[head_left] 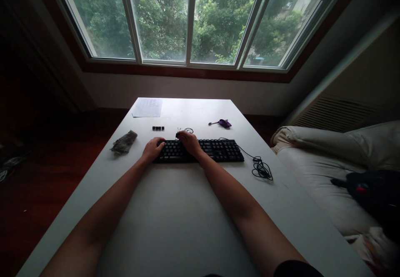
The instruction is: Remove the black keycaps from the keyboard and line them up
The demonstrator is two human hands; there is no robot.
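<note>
A black keyboard [218,150] lies across the middle of a white table [175,218]. My left hand [153,148] curls over the keyboard's left end and holds it. My right hand [189,143] rests on the keys left of centre, its fingers pinched on a small dark piece [178,135] at the keyboard's far edge; I cannot make out what it is. Just beyond lie a thin wire tool [188,130] and a short row of loose black keycaps [158,128].
The keyboard's cable ends in a tangle [261,169] at the right. A grey cloth [124,141] lies left, a purple brush-like item [224,123] and a sheet of paper [147,107] farther back. A pale sofa [321,173] with a black object [375,193] borders the table's right.
</note>
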